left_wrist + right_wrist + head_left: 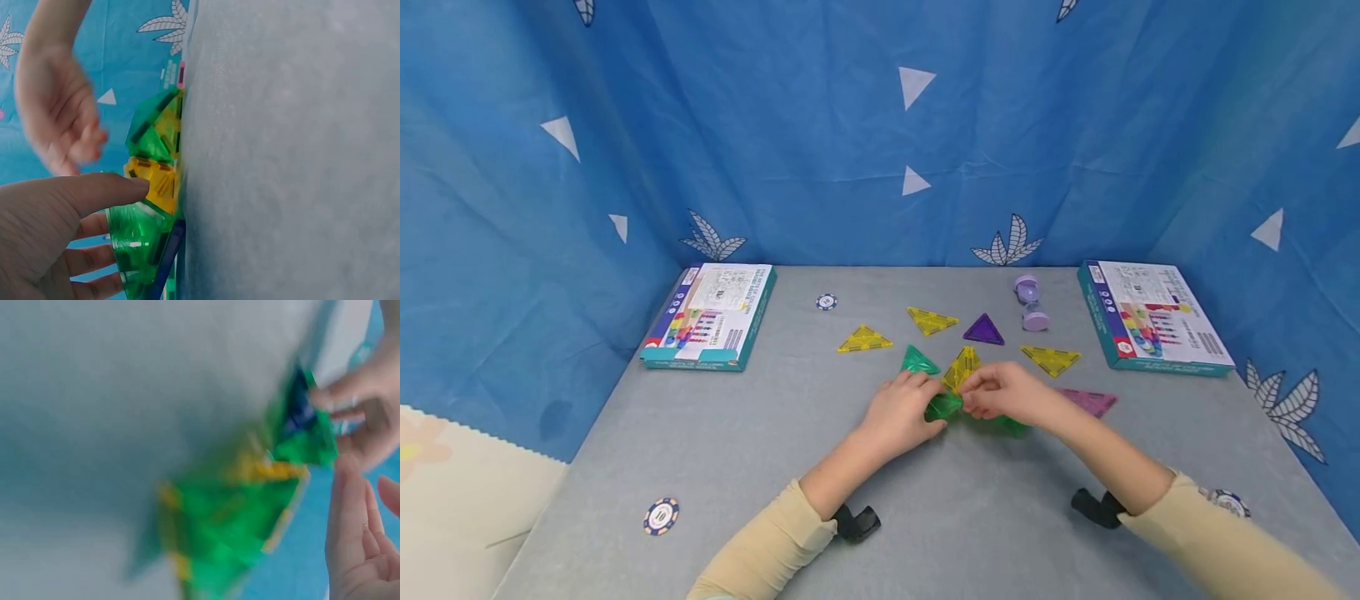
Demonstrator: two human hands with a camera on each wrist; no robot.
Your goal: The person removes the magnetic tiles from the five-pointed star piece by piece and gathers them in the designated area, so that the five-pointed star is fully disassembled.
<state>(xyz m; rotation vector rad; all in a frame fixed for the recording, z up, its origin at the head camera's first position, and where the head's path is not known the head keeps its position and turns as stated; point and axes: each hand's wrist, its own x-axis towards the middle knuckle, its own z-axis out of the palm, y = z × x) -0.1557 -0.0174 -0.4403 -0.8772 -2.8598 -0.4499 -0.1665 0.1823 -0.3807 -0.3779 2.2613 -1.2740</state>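
Translucent triangular magnetic tiles stand joined in a low row, with green tiles (134,240) at the near end, a yellow tile (157,184) in the middle and more green (147,128) beyond. A blue tile edge (167,259) shows at the base. My left hand (906,412) holds the near green part, thumb on one side and fingers behind it. Over the middle of the row is my right hand (1011,392); the left wrist view shows it blurred and apart from the tiles. Its fingers (347,519) look extended and hold nothing in the right wrist view.
Loose yellow tiles (865,339), a purple tile (984,330), a green tile (919,361) and a pink tile (1090,402) lie around. Behind stands a lilac hourglass-shaped object (1031,303). Boxes stand at left (711,317) and right (1156,318). Poker chips (661,517) lie on the grey table (737,442).
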